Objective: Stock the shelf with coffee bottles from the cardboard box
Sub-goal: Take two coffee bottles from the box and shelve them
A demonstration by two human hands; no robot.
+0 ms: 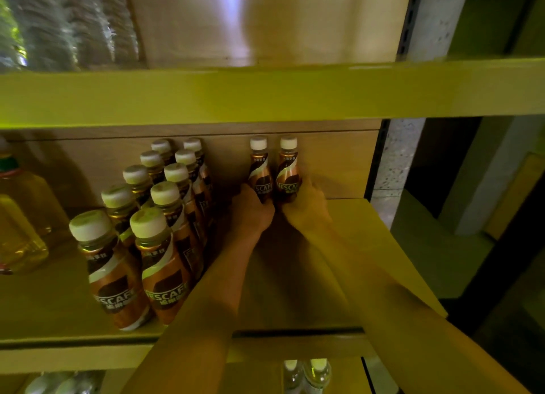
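- Head view, looking down into a wooden shelf (362, 234); both bare forearms reach in from the near edge toward the back panel.
- Left hand (253, 213): its fingers (265, 206) are wrapped round the lower body of the left coffee bottle (259, 172), with the thumb up on the bottle's left side.
- Right hand (306, 206): its fingers (309, 187) are curled round the lower body of the right coffee bottle (288, 173), gripping it from the right.
- The two held bottles stand upright, side by side and almost touching, far back on the shelf, close against the back panel. White caps, brown labels facing the camera. Their bases are hidden behind the hands, so I cannot tell whether they rest on the board.
- Stocked coffee bottles (165, 216): two tight lines running near to far on the left of the hands, five white caps in each line, the nearest pair at the front edge. A bare strip of shelf lies between these lines and the held pair.
- Bare board to the right of the hands, out to the shelf's right end.
- Far left on the same shelf: yellow drink bottles (20, 216), larger and partly cut off by the frame.
- Upper shelf edge (265, 94) crosses the whole view above; clear bottles (59, 24) at its left, blurred.
- Below the near edge, the tops of pale bottles (306, 374) show on a lower level.
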